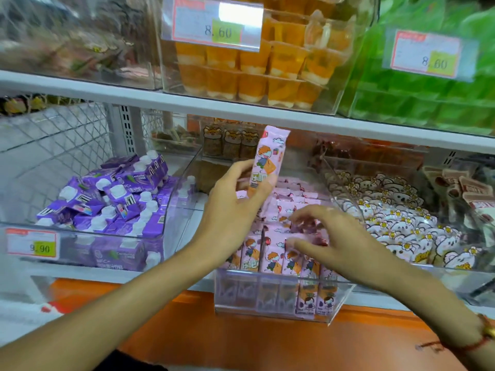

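Pinching a pink snack pack (270,159) upright, the left hand (235,202) sits beside the right hand (340,236), spread over the bin (235,290).

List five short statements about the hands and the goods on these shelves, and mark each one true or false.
1. The left hand holds a pink snack packet upright above the clear bin. True.
2. The right hand grips a purple carton. False: it holds nothing, and its fingers are spread over the pink packets in the bin.
3. The purple cartons lie in the bin left of the pink ones. True.
4. The price tag on that left bin reads 8.60. False: it reads 9.90.
5. The orange jelly cups stand on the shelf below the pink packets. False: they stand on the shelf above.
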The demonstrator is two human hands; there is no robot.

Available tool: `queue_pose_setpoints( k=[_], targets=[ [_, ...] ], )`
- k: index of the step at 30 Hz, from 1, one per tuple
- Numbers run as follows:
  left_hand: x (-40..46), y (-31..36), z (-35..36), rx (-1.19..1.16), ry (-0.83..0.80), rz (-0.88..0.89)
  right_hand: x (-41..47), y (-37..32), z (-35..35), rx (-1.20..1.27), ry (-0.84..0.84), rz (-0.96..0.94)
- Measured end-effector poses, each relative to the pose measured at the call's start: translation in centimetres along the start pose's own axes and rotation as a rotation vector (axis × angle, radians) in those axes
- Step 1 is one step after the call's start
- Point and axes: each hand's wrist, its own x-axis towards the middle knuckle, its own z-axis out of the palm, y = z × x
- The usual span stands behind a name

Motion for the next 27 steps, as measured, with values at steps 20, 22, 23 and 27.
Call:
queue_pose_setpoints(
  k=[20, 22, 23, 27],
  targets=[
    [-0.1, 0.1, -0.5, -0.010, -0.071, -0.043, 4.9, -1.3, 1.5, -0.468, -0.563, 0.104],
    [0.1, 0.3, -0.6, -0.048, -0.076, -0.033, 4.9, -1.4, 1.2, -0.482, -0.559, 0.095],
    [0.3, 0.5, -0.6, -0.070, -0.090, -0.025, 4.7, -1.3, 1.1, -0.466, -0.540, 0.089],
    [1.9, 1.2, 0.1, -0.146, -0.174, -0.049, 2.6, -0.9, 0.6, -0.354, -0.361, 0.009]
  ],
)
